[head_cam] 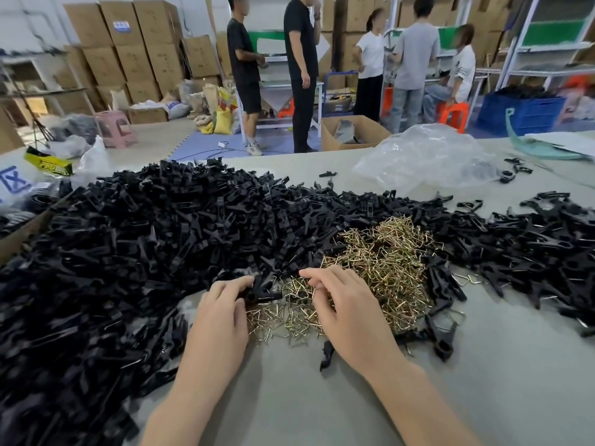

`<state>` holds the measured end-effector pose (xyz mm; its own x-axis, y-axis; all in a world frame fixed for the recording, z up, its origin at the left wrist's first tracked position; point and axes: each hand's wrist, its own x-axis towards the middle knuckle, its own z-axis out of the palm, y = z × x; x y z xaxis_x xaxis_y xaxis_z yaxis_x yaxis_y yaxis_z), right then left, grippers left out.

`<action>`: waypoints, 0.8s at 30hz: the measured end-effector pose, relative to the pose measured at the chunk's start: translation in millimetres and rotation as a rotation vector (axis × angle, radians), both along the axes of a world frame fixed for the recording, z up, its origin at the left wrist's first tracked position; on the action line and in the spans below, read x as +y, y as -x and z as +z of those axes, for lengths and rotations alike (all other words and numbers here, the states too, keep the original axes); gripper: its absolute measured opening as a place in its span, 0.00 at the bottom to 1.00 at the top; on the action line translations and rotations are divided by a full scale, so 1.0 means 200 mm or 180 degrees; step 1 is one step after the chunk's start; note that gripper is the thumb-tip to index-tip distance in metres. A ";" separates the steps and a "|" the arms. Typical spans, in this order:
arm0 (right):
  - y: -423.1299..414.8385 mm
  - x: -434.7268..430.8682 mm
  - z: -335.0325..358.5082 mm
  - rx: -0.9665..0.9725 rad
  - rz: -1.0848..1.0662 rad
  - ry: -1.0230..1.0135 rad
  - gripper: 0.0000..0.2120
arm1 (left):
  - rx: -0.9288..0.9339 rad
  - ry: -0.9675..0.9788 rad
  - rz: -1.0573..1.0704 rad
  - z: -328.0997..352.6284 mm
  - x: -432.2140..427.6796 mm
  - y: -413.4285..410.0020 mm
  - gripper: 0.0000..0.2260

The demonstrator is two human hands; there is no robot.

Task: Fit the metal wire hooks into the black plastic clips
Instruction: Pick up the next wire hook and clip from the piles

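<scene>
1. Left hand [222,305]: low centre, forearm coming in from 6 o'clock. Grip clamped on item 3, with the fingers curled round it.
2. Right hand [349,312]: just at 3 o'clock of the left hand, palm down. The fingers are bent over the near edge of item 5 and touch the wires. Cannot tell whether the grip is closed on a hook or merely resting.
3. Black clip [261,290]: single piece in the left hand, held at the near left edge of item 5.
4. Black plastic clips [154,239]: large loose heap filling the bench from 9 o'clock through 12 o'clock, with a thinner spread running out to 3 o'clock.
5. Metal wire hooks [386,262]: brass-coloured tangled heap at 1 o'clock of the hands, ringed by item 4.
6. Stray clip [326,350]: lies alone on the bench beside the right wrist.
7. Bench [322,407]: grey surface, carries all the above.
8. Clear plastic bag [425,156]: crumpled, at the far side of the bench at 1 o'clock.
9. Cardboard box [354,132]: open, on the floor beyond the bench at 12 o'clock.
10. Several people stand or sit by shelving further back.
</scene>
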<state>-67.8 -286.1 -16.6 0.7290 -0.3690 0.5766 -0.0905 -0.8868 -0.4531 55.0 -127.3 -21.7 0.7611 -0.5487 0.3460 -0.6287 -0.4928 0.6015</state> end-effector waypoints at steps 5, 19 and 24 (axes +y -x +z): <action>0.01 -0.01 0.00 -0.0059 0.0015 -0.0041 0.16 | -0.0145 0.0185 0.0168 0.00 0.00 0.00 0.17; 0.01 -0.01 0.00 -0.0039 0.0003 -0.0065 0.16 | -0.0541 -0.0184 0.0496 0.01 0.02 -0.02 0.10; 0.02 0.00 0.03 -0.0103 -0.0017 -0.0084 0.16 | -0.0415 0.0665 0.0673 0.03 0.01 -0.01 0.09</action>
